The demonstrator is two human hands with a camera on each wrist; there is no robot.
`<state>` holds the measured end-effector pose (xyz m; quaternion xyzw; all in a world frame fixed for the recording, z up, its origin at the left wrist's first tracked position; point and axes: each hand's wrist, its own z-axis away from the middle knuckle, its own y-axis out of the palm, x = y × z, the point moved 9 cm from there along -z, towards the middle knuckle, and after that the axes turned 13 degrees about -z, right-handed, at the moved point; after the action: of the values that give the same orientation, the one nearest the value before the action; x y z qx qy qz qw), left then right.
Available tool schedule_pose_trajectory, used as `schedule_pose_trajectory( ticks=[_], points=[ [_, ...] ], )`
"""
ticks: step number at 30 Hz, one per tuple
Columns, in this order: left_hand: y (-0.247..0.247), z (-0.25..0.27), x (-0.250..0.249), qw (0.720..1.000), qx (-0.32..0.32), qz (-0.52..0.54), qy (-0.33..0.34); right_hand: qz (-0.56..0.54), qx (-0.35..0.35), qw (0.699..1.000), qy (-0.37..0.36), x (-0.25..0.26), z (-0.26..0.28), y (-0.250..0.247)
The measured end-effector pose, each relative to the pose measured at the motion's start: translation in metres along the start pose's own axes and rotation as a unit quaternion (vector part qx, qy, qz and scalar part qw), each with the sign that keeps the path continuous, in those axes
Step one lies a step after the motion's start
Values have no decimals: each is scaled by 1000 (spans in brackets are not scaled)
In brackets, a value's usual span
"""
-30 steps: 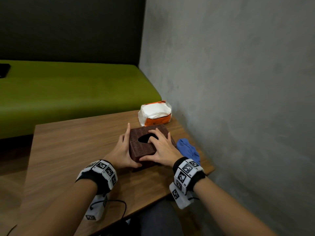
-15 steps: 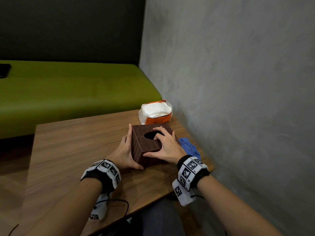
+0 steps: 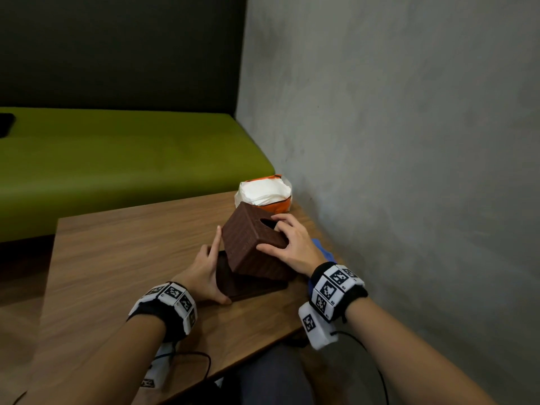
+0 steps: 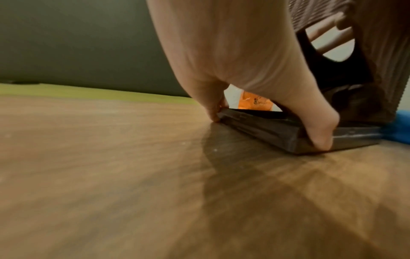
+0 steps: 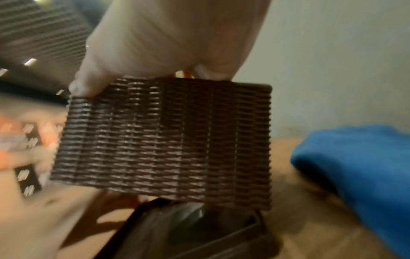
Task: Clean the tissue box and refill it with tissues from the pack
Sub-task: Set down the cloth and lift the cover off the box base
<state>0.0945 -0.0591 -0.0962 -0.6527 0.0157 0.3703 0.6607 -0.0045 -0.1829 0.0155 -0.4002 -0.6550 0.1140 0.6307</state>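
The brown woven tissue box cover (image 3: 251, 244) (image 5: 164, 140) hangs tilted above its flat dark base (image 3: 248, 285) (image 4: 277, 129) on the wooden table (image 3: 122, 258). My right hand (image 3: 292, 244) grips the cover from the top, fingers at the oval opening and thumb on its near edge. My left hand (image 3: 207, 270) (image 4: 244, 70) holds the base down, thumb on its near corner and fingers on its far left edge. The orange and white tissue pack (image 3: 264, 194) stands open behind the box by the wall. Whether any tissues are inside the cover is hidden.
A blue cloth (image 3: 323, 252) (image 5: 359, 168) lies on the table to the right of the box, against the grey wall (image 3: 409, 141). A green bench (image 3: 117, 159) runs behind the table. Black cables (image 3: 190, 363) hang at the table's near edge.
My right hand has lifted the cover off its base and tipped it up towards the right. The base now shows on the table under my left hand.
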Motion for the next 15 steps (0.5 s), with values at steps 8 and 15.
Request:
schedule_pose_trajectory(
  ticks=[8,15],
  points=[
    [-24,-9,34,994,2,-62,-91,-150,-241,955,81,-26,37,-46],
    [-31,-23,38,994,-24,-31,-100,-213,-330,880,268,-105,73,-13]
  ],
)
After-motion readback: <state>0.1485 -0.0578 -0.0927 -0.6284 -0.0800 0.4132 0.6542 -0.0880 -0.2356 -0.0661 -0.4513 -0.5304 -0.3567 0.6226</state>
